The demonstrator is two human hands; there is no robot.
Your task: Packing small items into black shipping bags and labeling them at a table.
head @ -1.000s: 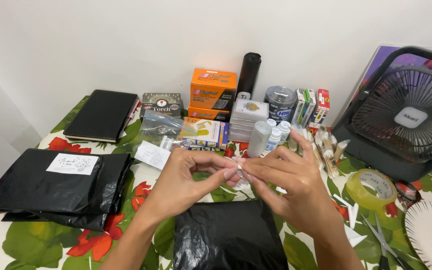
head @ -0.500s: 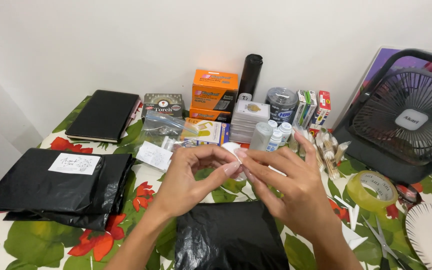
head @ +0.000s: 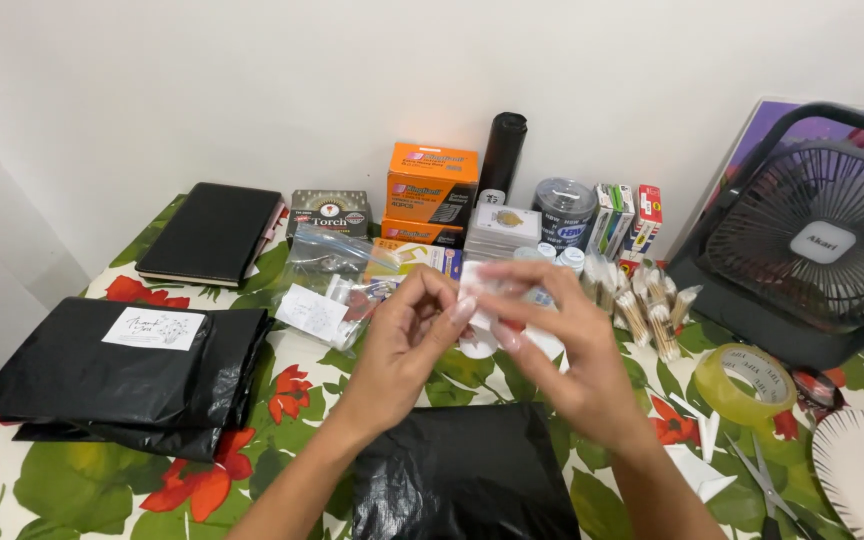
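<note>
I see the small white packet [head: 482, 300] held above the table's centre — pinched between both sets of fingertips. My left hand [head: 407, 345] grips its left edge with fingers curled; my right hand [head: 567, 350] clamps its right side. Directly below lies a black plastic bag [head: 462, 475] on the floral tablecloth [head: 282, 385]. Behind — a clear zip bag [head: 337, 280] and orange boxes [head: 430, 192]. A tape roll [head: 752, 385] sits right.
</note>
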